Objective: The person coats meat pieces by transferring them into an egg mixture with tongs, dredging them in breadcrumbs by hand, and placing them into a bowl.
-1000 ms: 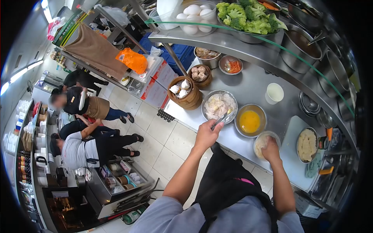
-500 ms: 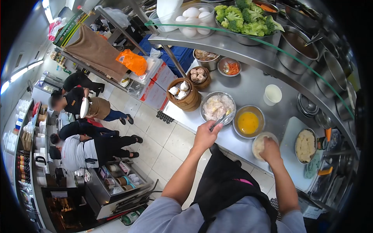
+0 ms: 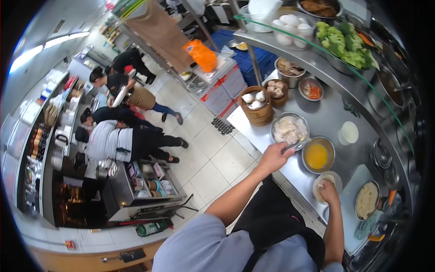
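My left hand [image 3: 275, 158] is closed around metal tongs [image 3: 291, 146], whose tips reach over the near rim of a steel bowl of pale, wet pieces [image 3: 289, 128], perhaps shrimp or chicken. Beside it sits a steel bowl of beaten yellow egg [image 3: 316, 156]. My right hand [image 3: 329, 191] is down in a pale bowl of whitish crumbs or flour [image 3: 335, 177]. Its fingers are curled together, and whatever they may hold is hidden. To the right, a metal dish of coated pale pieces [image 3: 367, 200] rests on a cutting board [image 3: 356, 181].
Bamboo steamers [image 3: 257, 113] with buns and dumplings stand at the counter's left end. A white cup [image 3: 348, 133] and a bowl of shredded carrot [image 3: 311, 89] are behind the bowls. Overhead, a shelf [image 3: 317, 59] carries eggs and broccoli. Several co-workers [image 3: 113, 140] work at the left.
The camera view has turned, so the counter appears further right and lower. My left hand keeps the tongs by the bowl of pale pieces; my right hand stays in the crumb bowl.
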A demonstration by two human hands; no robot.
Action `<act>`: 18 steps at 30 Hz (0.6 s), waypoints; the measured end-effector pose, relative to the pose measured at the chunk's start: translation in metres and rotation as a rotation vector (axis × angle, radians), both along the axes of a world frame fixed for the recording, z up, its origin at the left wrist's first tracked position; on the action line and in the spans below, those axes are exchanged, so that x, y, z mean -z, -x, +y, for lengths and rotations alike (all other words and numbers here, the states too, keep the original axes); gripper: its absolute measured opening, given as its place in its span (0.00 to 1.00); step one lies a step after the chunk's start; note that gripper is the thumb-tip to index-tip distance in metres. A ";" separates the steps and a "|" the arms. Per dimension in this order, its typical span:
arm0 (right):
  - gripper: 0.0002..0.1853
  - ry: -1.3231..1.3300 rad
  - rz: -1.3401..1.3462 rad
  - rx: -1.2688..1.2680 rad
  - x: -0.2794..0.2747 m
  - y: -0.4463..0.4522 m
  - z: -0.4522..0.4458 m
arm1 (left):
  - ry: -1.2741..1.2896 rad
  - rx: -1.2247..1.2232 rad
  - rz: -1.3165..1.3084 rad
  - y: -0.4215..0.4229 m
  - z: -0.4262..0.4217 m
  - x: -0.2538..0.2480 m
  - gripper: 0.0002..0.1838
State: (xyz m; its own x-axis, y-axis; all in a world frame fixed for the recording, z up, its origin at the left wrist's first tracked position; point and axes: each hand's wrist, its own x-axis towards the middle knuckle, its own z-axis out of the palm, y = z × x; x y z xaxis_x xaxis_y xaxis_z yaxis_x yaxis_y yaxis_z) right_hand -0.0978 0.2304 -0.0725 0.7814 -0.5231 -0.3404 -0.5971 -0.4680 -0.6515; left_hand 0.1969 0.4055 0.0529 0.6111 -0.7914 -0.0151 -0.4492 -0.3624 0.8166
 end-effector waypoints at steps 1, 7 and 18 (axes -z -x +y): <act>0.11 -0.019 -0.012 0.045 0.009 0.002 -0.003 | -0.026 0.015 0.028 0.000 -0.003 -0.003 0.20; 0.22 0.233 -0.046 0.060 -0.032 0.001 0.020 | 0.011 0.014 0.079 0.002 -0.003 -0.007 0.20; 0.25 0.199 0.134 0.098 -0.015 0.003 -0.007 | 0.080 0.014 -0.103 0.002 0.005 0.019 0.24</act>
